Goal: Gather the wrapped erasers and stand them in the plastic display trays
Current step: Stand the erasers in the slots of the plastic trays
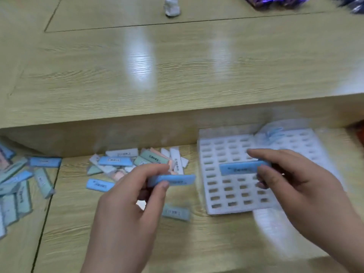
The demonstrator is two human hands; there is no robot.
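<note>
My left hand pinches a blue wrapped eraser between thumb and fingers, held flat just left of the white plastic tray. My right hand grips a second blue wrapped eraser over the tray's middle rows of slots. The tray's slots that show look bare. A loose pile of blue, green, pink and white erasers lies behind my left hand. One pale eraser lies alone by the tray's near left corner.
A second heap of blue and green erasers covers the left end of the lower shelf. A clear plastic tray leans behind the white one. The raised wooden table top carries a small white figure and dark packets.
</note>
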